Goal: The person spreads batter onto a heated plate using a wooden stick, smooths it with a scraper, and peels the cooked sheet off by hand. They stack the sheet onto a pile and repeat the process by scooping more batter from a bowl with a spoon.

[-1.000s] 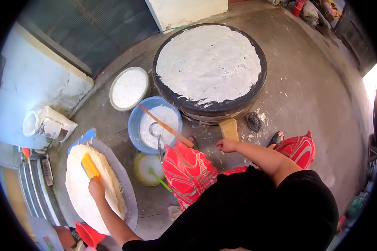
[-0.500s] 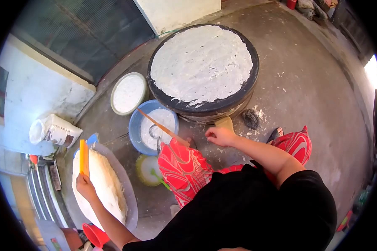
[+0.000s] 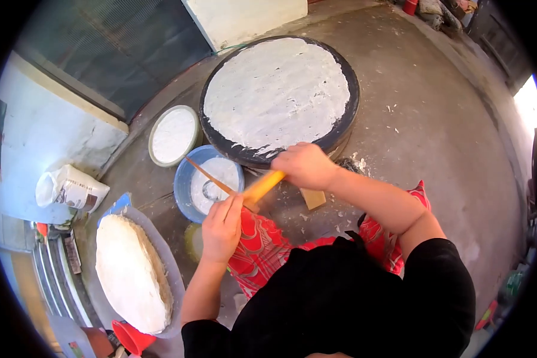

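In front of me, both hands are on a yellow scraper, a flat strip blurred by motion. My right hand is closed around its far end, by the near rim of the griddle. My left hand grips its near end, above my left knee. A thin layer of white batter covers most of the round black griddle. Close to my left hand, a brown wooden stick lies slanted over the blue basin, which holds white batter or flour.
A pale basin of white stuff stands beside the griddle. To the left, a stack of thin pancakes lies on a tray, near a white bag. A red bucket is at lower left; a tan block sits below the griddle.
My left hand has brought the yellow scraper from above the pancake stack over to the griddle side. My right hand, empty before, has taken hold of its far end.
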{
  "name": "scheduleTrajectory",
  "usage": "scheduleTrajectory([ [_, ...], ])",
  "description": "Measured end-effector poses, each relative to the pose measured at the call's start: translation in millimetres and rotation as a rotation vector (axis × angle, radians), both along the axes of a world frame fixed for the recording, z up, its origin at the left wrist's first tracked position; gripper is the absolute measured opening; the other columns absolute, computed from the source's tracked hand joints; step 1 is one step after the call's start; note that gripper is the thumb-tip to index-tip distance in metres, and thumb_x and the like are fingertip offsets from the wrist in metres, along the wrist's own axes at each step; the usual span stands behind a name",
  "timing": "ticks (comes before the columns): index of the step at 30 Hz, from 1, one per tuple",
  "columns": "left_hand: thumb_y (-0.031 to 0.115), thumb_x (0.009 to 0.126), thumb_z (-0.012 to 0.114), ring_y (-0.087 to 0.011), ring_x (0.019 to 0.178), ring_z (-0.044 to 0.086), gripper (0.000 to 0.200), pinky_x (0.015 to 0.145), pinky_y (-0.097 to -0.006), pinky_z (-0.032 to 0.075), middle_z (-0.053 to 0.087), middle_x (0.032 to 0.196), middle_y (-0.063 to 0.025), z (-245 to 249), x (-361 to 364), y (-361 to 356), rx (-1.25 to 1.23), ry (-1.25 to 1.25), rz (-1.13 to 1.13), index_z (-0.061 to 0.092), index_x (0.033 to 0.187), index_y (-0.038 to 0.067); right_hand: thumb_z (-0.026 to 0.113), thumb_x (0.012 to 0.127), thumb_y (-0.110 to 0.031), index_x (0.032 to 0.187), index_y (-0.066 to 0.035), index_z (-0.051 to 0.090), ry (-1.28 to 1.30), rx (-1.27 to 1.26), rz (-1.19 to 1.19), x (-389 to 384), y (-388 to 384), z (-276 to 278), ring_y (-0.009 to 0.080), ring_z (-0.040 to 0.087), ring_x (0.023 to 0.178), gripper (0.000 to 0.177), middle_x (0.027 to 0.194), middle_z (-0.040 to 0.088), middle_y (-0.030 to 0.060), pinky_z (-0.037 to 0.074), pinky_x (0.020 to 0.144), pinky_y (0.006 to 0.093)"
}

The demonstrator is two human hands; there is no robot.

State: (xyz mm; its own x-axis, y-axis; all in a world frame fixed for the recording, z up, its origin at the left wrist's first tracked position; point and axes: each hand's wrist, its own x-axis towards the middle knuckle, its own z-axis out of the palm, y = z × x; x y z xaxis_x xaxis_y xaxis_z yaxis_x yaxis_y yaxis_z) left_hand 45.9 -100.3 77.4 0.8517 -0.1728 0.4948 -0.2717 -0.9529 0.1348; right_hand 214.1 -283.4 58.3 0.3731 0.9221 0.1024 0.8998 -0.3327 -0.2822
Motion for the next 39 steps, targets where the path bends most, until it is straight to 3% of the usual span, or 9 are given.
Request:
scheduleTrajectory([
  [2,0.011,0.071,0.064,-0.0283,0.086,0.056,0.040,0.073,-0.0351,0.047,0.056,0.104,-0.0148,-3.5,-1.7,-3.9,-0.064,0.036,0.053,0.053,0.107,-0.001,0.061,0.070,-0.026,0.096,-0.010,0.055,0.181,-0.014,-0.260,26.4,-28.1,-17.9,0.0293,0.060,0.076,0.031,0.078,0.062,0.0120,0.048,0.066,0.0390],
  [5,0.012,0.074,0.063,-0.0352,0.103,0.048,0.045,0.087,-0.0400,0.039,0.047,0.118,-0.0181,-10.4,-18.5,3.4,-0.156,0.064,0.211,0.048,0.114,-0.001,0.064,0.070,-0.035,0.096,-0.007,0.056,0.172,0.141,-0.706,82.0,-83.8,-39.1,0.0322,0.059,0.077,0.039,0.080,0.062,0.0157,0.047,0.069,0.0392],
  [9,0.009,0.076,0.058,-0.0367,0.107,0.044,0.043,0.090,-0.0413,0.036,0.045,0.120,-0.0192,-26.3,-43.4,6.8,-0.179,0.099,0.352,0.046,0.115,-0.003,0.068,0.066,-0.019,0.096,0.000,0.057,0.663,0.563,-1.134,144.5,-146.2,-57.4,0.0237,0.063,0.081,0.037,0.089,0.063,0.0152,0.049,0.069,0.0330],
  [13,0.008,0.079,0.049,-0.0372,0.111,0.040,0.039,0.094,-0.0426,0.031,0.042,0.122,-0.0220,-36.5,-46.0,-6.1,-0.358,0.105,0.492,0.045,0.115,-0.006,0.068,0.066,-0.019,0.094,0.001,0.057,0.529,0.534,-1.365,185.6,-177.7,-79.9,0.0252,0.062,0.081,0.037,0.088,0.063,0.0162,0.049,0.070,0.0338],
  [20,0.018,0.083,0.043,-0.0389,0.110,0.040,0.042,0.094,-0.0446,0.030,0.039,0.123,-0.0251,-45.0,-26.7,-11.5,-0.400,0.117,0.546,0.043,0.116,-0.008,0.068,0.065,-0.028,0.102,-0.001,0.053,0.218,0.188,-1.429,246.7,-150.9,-83.7,0.0288,0.059,0.091,0.048,0.096,0.061,0.0170,0.047,0.078,0.0364],
  [23,0.021,0.084,0.041,-0.0399,0.108,0.041,0.042,0.092,-0.0459,0.031,0.039,0.121,-0.0267,-48.8,-19.6,-5.9,-0.408,0.135,0.542,0.044,0.115,-0.008,0.068,0.066,-0.032,0.121,-0.008,0.043,0.150,0.249,-1.412,298.1,-145.0,-91.3,0.0273,0.058,0.096,0.065,0.102,0.061,0.0126,0.047,0.079,0.0381],
  [33,0.024,0.087,0.045,-0.0393,0.105,0.044,0.040,0.090,-0.0439,0.035,0.044,0.117,-0.0243,-37.6,27.3,5.8,-0.332,0.235,0.550,0.049,0.115,-0.005,0.064,0.071,-0.036,0.131,-0.023,0.035,-0.096,-0.018,-1.263,421.9,-66.6,-73.9,0.0239,0.058,0.097,0.067,0.107,0.060,0.0046,0.047,0.079,0.0375],
  [36,0.022,0.087,0.045,-0.0399,0.103,0.045,0.038,0.089,-0.0441,0.035,0.046,0.115,-0.0245,-38.6,39.4,11.7,-0.337,0.275,0.572,0.050,0.114,-0.005,0.062,0.072,-0.038,0.132,-0.028,0.034,-0.024,-0.025,-1.384,463.9,-45.7,-74.1,0.0221,0.056,0.101,0.067,0.111,0.058,0.0034,0.046,0.080,0.0358],
  [39,0.021,0.086,0.045,-0.0397,0.101,0.046,0.038,0.089,-0.0440,0.035,0.046,0.113,-0.0244,-44.2,50.0,17.4,-0.337,0.294,0.574,0.050,0.113,-0.005,0.059,0.075,-0.035,0.130,-0.030,0.036,-0.118,-0.017,-1.095,491.0,-14.3,-83.8,0.0198,0.054,0.104,0.060,0.114,0.056,0.0032,0.046,0.081,0.0339],
])
